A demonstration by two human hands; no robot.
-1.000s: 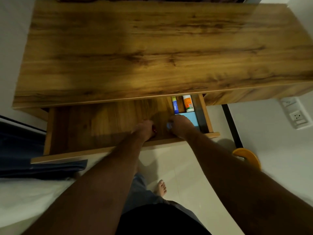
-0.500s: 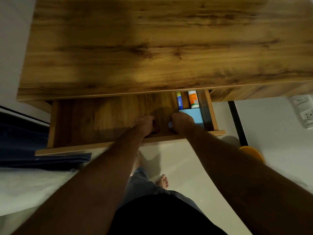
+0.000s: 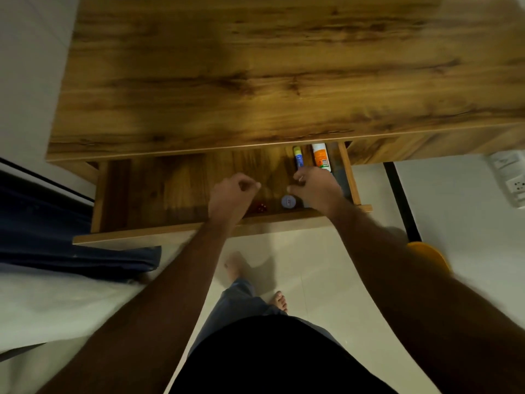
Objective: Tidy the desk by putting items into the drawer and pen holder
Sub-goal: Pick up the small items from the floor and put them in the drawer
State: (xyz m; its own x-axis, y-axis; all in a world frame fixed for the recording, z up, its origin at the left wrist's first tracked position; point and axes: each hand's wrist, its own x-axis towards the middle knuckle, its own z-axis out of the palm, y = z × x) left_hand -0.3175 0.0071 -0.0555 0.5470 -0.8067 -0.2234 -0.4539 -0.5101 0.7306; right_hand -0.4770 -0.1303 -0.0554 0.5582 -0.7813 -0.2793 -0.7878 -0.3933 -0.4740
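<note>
Both hands [image 3: 231,196] lifted, labels unreadable

One open drawer [image 3: 147,194] is showing under one wooden desk [image 3: 255,75]. Lying inside it are two upright-labelled tubes at the far right, one blue [image 3: 298,159] and one orange-and-white [image 3: 321,157], one small round white container [image 3: 288,201] near the front, and what is looking like one small red item [image 3: 260,207]. Two hands, left [image 3: 230,196] and right [image 3: 315,189], are hovering there.
</note>
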